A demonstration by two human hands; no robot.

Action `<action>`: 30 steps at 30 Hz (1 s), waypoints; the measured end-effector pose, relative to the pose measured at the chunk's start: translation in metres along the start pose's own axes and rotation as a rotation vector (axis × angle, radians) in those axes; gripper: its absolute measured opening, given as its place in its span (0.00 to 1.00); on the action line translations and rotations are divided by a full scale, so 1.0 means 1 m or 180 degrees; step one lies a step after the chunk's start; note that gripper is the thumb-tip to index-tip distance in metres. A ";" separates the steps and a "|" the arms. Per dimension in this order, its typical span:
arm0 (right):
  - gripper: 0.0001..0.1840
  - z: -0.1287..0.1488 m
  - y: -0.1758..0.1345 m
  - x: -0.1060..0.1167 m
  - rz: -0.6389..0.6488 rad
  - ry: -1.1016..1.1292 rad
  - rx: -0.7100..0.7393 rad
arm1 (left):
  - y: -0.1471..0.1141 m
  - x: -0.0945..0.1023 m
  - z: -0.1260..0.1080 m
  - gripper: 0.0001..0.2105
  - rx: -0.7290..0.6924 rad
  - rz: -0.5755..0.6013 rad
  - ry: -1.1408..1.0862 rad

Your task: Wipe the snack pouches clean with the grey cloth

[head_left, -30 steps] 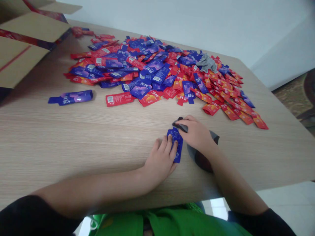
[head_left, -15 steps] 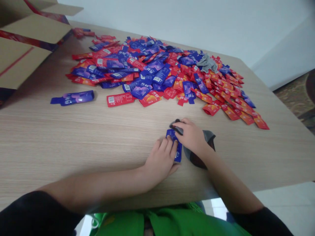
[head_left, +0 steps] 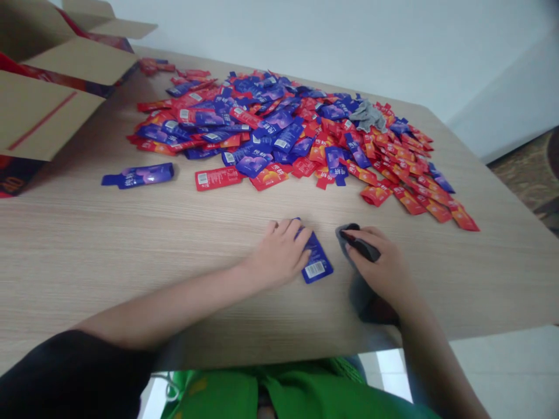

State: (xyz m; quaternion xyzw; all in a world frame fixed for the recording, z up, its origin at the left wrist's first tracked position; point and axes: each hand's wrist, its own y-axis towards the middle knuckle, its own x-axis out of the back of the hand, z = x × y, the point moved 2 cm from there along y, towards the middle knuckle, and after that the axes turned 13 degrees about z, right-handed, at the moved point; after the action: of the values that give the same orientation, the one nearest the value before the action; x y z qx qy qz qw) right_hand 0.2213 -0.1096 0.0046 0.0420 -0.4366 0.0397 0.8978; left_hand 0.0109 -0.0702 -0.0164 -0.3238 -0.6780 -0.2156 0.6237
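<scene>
On the wooden table, a blue sachet [head_left: 318,265] with a white barcode lies tilted. My left hand [head_left: 282,250] covers its upper left part, fingers curled over the edge and thumb on its face. To the right, my right hand [head_left: 382,259] grips a dark grey cloth [head_left: 360,288], bunched between thumb and fingers. Part of the cloth hangs down onto the table below the palm. A gap separates the cloth from the sachet.
A large pile of red and blue sachets [head_left: 279,131] spreads across the back, with a light grey cloth [head_left: 368,116] on it. One blue sachet [head_left: 140,176] lies apart at left. An open cardboard box [head_left: 48,110] stands at the far left. The table's front edge is near my body.
My right hand has moved right, away from the sachet, carrying the dark cloth. The sachet has turned, its barcode end now pointing down and right, with my left hand still on it.
</scene>
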 end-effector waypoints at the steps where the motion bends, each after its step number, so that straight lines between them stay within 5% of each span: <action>1: 0.14 0.000 0.001 0.003 -0.0132 0.0009 0.0001 | 0.003 -0.002 0.007 0.21 -0.0108 -0.0008 0.0040; 4: 0.13 0.003 0.003 0.012 -0.0373 0.0002 0.0023 | 0.008 -0.014 0.018 0.22 -0.0089 0.0055 0.0217; 7: 0.12 0.004 0.005 0.020 -0.0456 -0.0036 -0.0014 | 0.005 -0.023 0.009 0.25 0.0408 0.0148 0.0373; 11: 0.13 0.003 0.013 0.020 -0.0148 -0.0211 -0.0041 | -0.007 -0.024 -0.010 0.32 0.0837 0.0197 0.0528; 16: 0.15 0.014 0.029 -0.012 0.0450 -0.0715 -0.0001 | -0.015 -0.024 -0.018 0.33 0.0809 0.0161 0.0513; 21: 0.17 0.019 0.034 -0.042 0.0489 -0.1269 -0.0173 | -0.020 -0.025 -0.021 0.32 0.0738 0.0225 0.0432; 30: 0.15 0.029 0.048 -0.026 0.0679 -0.1112 -0.0021 | -0.024 -0.029 -0.028 0.30 0.0653 0.0316 0.0323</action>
State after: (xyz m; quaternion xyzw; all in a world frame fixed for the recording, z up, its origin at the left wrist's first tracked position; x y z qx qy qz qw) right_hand 0.1772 -0.0661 0.0041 -0.0012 -0.5877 0.1252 0.7993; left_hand 0.0140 -0.1109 -0.0383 -0.2802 -0.6472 -0.1301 0.6970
